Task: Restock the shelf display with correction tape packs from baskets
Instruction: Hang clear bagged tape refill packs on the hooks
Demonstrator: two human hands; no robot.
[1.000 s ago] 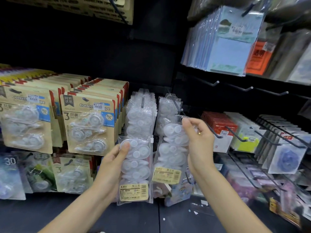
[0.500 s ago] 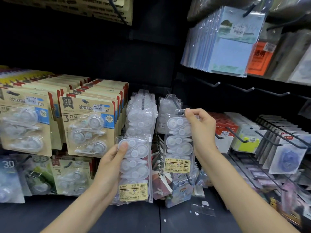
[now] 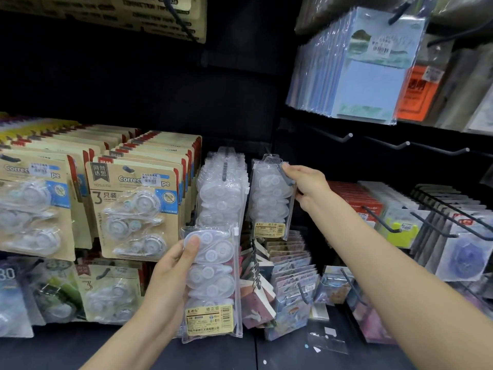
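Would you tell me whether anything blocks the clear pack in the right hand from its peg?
Nothing visible does: the right hand holds the clear plastic correction tape pack at the dark metal peg, beside the full row of packs.

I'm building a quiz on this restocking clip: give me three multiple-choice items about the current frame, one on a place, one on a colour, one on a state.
1. Where is the pack in the right hand?
A. up at a peg hook
B. flat on the shelf floor
C. inside a basket

2. What colour is the label on the pack in the left hand?
A. blue
B. red
C. yellow

3. How is the left hand?
A. open and idle
B. gripping a pack
C. out of view

Answers: 1 A, the right-hand pack is raised to the hook; 2 C, the left-hand pack bears a yellow label; 3 B, the thumb presses on its front.
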